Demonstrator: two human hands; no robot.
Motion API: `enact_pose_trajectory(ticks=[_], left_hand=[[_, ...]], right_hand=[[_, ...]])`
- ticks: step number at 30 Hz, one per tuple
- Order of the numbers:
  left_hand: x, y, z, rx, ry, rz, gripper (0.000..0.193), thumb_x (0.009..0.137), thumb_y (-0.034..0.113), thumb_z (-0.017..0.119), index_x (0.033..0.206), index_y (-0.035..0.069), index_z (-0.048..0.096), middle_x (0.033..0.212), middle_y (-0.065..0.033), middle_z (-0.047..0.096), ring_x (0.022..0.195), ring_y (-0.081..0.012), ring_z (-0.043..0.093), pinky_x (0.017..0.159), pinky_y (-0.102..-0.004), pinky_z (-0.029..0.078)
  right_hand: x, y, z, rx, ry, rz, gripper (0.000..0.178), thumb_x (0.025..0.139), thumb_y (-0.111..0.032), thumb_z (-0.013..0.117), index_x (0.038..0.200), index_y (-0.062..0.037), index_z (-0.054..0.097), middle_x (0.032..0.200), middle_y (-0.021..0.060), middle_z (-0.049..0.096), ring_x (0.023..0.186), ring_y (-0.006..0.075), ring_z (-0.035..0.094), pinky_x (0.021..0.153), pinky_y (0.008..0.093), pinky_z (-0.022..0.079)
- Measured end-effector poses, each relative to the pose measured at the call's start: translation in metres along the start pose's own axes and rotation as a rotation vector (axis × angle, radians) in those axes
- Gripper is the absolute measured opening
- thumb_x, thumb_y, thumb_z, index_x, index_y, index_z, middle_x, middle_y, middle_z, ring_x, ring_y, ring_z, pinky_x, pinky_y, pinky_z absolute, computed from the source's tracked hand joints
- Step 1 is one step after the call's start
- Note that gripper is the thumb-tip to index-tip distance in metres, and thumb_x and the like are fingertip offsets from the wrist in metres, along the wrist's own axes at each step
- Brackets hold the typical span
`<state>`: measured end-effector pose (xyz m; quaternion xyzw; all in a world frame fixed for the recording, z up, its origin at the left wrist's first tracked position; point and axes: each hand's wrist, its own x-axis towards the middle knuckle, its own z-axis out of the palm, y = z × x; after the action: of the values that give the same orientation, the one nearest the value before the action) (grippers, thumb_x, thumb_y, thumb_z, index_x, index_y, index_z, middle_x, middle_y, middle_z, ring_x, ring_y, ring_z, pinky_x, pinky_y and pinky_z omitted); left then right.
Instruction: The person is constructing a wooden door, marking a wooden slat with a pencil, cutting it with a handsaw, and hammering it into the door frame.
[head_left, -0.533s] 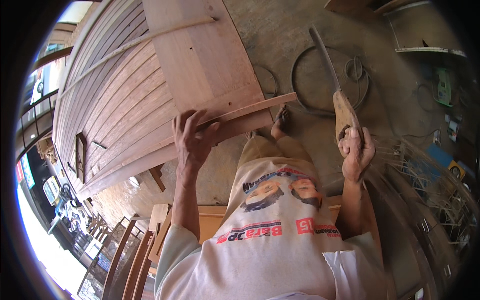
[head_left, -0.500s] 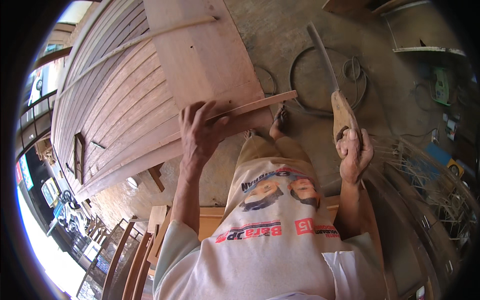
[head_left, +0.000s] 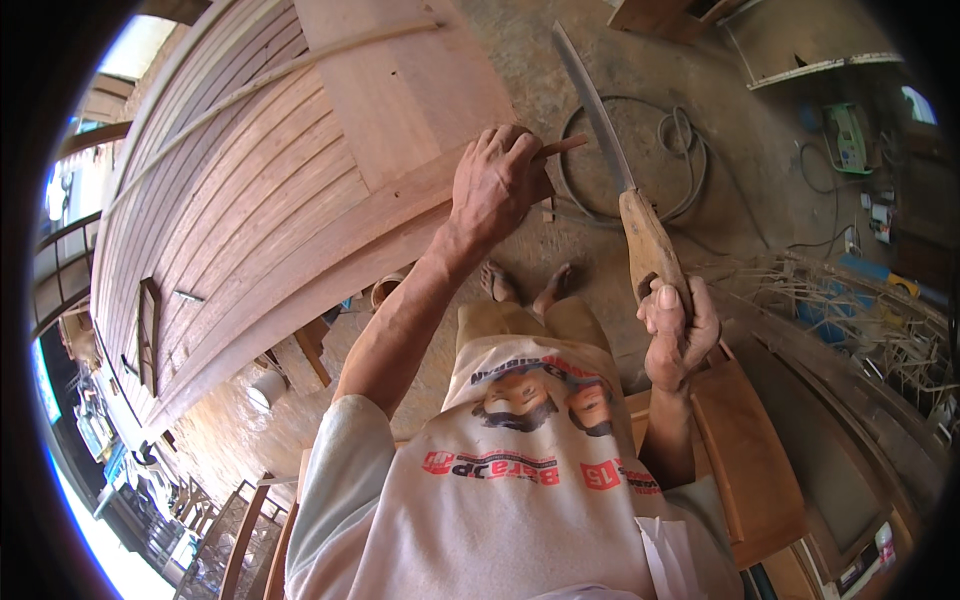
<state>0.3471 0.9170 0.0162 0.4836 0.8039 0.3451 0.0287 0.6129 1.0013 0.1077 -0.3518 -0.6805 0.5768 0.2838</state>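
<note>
My right hand (head_left: 680, 325) is closed round the wooden handle of a handsaw (head_left: 648, 240). Its narrow metal blade points up and slightly left, its edge a short gap right of a thin wooden strip (head_left: 570, 146). My left hand (head_left: 493, 180) wraps over that strip at the near right corner of a large slatted wooden panel (head_left: 290, 190). The strip's end juts out to the right past my fingers; the rest of it is hidden by my hand.
A long wooden batten (head_left: 270, 88) lies across the panel. On the floor beyond the saw is a coiled dark hose or cable (head_left: 700, 190). A green tool or case (head_left: 846, 138) stands at the right. Wooden furniture parts (head_left: 745, 450) lie behind my right arm.
My left hand has moved right along the panel edge and closed on the strip, where it was loosely spread before. The saw has shifted left, bringing the blade nearer the strip's end.
</note>
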Motion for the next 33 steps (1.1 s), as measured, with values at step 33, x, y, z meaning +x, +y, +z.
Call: enact_pose_trajectory(ticks=[33], left_hand=[[0.012, 0.021, 0.015, 0.101, 0.13, -0.403, 0.043, 0.09, 0.051, 0.076, 0.09, 0.009, 0.075, 0.099, -0.0136, 0.074, 0.096, -0.0367, 0.072, 0.083, -0.0449, 0.056]], right_hand=[[-0.038, 0.045, -0.021, -0.104, -0.197, -0.058, 0.048, 0.103, -0.018, 0.067, 0.144, 0.0062, 0.058, 0.127, 0.0262, 0.072, 0.115, 0.0336, 0.074, 0.095, 0.0401, 0.059]])
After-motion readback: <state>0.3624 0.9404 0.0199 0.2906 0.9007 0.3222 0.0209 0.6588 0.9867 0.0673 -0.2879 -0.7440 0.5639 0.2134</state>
